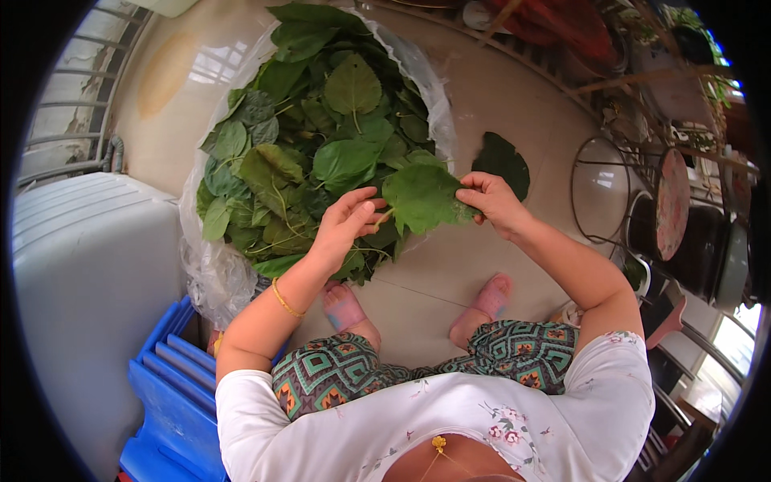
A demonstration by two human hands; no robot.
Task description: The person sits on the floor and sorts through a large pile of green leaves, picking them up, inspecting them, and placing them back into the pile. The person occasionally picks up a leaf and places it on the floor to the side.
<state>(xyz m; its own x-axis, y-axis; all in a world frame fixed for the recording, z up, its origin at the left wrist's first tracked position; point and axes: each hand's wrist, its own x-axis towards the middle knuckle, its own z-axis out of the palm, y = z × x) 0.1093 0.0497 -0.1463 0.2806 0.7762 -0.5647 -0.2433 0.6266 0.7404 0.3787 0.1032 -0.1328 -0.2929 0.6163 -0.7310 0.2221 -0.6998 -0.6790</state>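
Observation:
A broad green leaf (421, 197) is pinched at its right edge between the thumb and fingers of my right hand (491, 202). Its stem points left, reaching the fingertips of my left hand (352, 223). Those left fingers are loosely curled and apart, and the thumb is not closed on the stem. Beneath and beyond my left hand, a large clear plastic bag (443, 114) lies wide at the mouth, heaped with green leaves (349, 159), many with long stems. One dark green leaf (503, 162) lies on the floor just beyond my right hand.
Blue plastic stools (174, 385) are stacked at lower left beside a pale grey appliance-like box (96, 241). To the right are a wire ring frame (599, 187), a round-topped stool (671, 205) and a cluttered rack (656, 78). My pink slippers (346, 310) rest on the tiled floor (415, 313).

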